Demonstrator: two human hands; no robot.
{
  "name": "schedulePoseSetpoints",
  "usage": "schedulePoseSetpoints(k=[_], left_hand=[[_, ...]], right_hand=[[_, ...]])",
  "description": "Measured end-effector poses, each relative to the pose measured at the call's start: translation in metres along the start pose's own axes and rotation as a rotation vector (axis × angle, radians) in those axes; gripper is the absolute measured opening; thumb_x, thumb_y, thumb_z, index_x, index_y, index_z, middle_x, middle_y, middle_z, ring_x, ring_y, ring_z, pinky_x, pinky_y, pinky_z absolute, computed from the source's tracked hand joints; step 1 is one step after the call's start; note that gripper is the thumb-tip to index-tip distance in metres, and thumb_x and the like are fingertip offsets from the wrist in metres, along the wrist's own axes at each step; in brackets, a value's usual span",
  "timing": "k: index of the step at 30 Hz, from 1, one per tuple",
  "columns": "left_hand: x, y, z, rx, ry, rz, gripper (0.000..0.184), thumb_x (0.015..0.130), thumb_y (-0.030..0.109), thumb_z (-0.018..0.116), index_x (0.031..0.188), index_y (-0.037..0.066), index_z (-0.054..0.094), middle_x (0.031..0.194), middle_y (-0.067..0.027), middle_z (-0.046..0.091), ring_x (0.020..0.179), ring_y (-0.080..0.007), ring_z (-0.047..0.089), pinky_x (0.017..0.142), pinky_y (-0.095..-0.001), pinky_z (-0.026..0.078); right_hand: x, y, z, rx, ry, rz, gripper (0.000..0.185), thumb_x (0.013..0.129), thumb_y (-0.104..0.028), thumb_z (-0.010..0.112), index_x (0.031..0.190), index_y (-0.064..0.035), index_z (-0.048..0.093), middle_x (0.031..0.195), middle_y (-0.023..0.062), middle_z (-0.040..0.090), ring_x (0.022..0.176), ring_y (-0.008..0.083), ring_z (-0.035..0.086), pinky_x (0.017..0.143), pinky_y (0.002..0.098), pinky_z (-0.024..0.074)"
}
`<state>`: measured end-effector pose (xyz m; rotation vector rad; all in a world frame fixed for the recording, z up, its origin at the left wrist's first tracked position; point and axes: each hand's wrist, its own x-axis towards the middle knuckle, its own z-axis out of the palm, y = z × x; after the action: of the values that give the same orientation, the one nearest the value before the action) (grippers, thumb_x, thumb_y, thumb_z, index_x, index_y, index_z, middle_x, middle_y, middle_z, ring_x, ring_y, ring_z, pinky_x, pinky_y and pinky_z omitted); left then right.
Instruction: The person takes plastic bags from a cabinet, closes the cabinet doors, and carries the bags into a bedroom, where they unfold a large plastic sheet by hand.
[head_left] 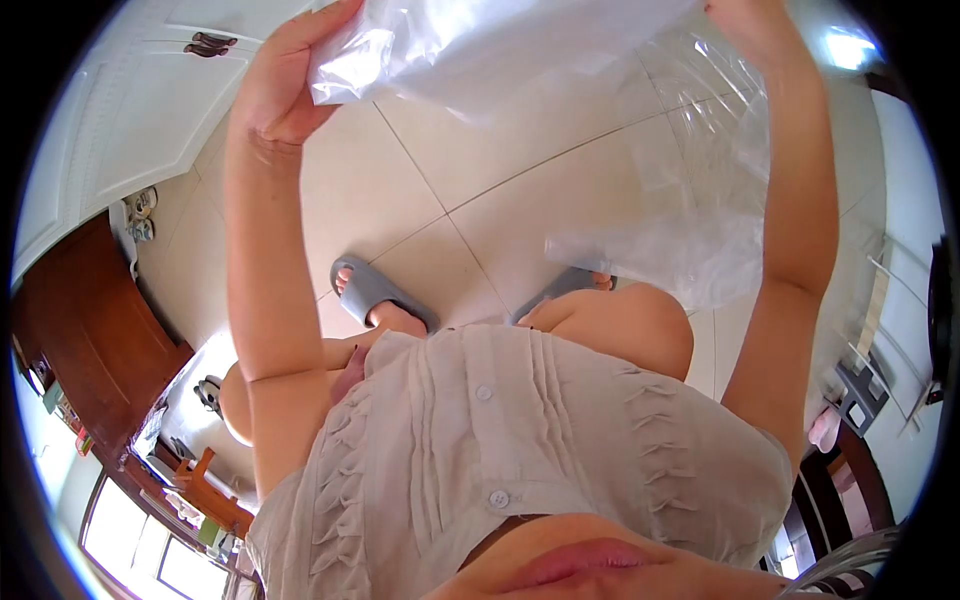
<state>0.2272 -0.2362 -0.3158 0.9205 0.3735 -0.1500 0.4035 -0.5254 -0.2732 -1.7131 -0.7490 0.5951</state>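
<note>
Your clear plastic film [500, 45] is up in the air, loosely spread and creased, glossy with glare at its left end, where your left hand [285, 75] grips it. Top edge runs out of frame, so can't tell you if it's a sheet or a bag. On the right it hangs down in thin, see-through folds, lower end loose in front of your right foot.

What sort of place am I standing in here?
Probably a room in a home, though I can't tell which one: you're wearing grey slippers on a tiled floor, near white, cabinet-like panels with dark handles.
</note>
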Motion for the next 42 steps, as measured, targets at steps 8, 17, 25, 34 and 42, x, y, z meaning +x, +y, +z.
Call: schedulePoseSetpoints(k=[8,17,25,34,42], left_hand=[[-0.015,-0.001,0.068,0.621,0.254,0.459,0.049,0.085,0.003,0.062,0.132,-0.004,0.047,0.103,-0.0088,0.063,0.093,-0.0146,0.060,0.082,-0.0265,0.050],[0.001,-0.018,0.082,0.625,-0.054,0.820,0.060,0.080,-0.014,0.058,0.136,0.000,0.043,0.118,-0.0065,0.054,0.100,-0.0093,0.054,0.087,-0.0228,0.044],[-0.025,-0.021,0.071,0.950,-0.132,0.914,0.052,0.082,-0.017,0.051,0.131,0.000,0.045,0.122,-0.0108,0.055,0.108,-0.0147,0.055,0.090,-0.0261,0.044],[-0.027,-0.023,0.051,1.366,-0.224,1.252,0.034,0.087,-0.009,0.053,0.120,-0.001,0.045,0.120,-0.0231,0.056,0.102,-0.0334,0.062,0.080,-0.0352,0.052],[-0.019,-0.007,-0.002,1.066,-0.002,0.616,0.036,0.093,0.011,0.048,0.126,-0.002,0.045,0.117,-0.0185,0.059,0.088,-0.0213,0.064,0.073,-0.0319,0.052]], right_hand=[[-0.035,0.024,0.000,0.137,0.184,0.174,0.030,0.076,-0.007,0.077,0.103,-0.0018,0.067,0.095,0.0076,0.070,0.086,0.0146,0.065,0.079,0.0290,0.0514],[-0.069,-0.013,0.001,-0.801,0.367,-0.145,0.083,0.069,-0.016,0.083,0.138,0.0004,0.038,0.133,0.0190,0.050,0.116,0.0257,0.055,0.086,0.0335,0.0499],[-0.044,-0.023,0.093,-0.339,-0.085,-0.029,0.062,0.071,-0.018,0.079,0.124,0.0014,0.055,0.095,0.0165,0.069,0.087,0.0269,0.068,0.078,0.0366,0.0518],[-0.068,0.007,0.123,-0.475,-0.084,-0.007,0.037,0.080,-0.022,0.067,0.116,-0.0143,0.064,0.077,0.0153,0.067,0.070,0.0342,0.063,0.068,0.0403,0.0496],[-0.070,-0.031,0.104,-0.638,-0.183,-0.197,0.023,0.081,-0.028,0.066,0.092,-0.0100,0.073,0.062,0.0170,0.060,0.059,0.0347,0.058,0.058,0.0395,0.0457]])
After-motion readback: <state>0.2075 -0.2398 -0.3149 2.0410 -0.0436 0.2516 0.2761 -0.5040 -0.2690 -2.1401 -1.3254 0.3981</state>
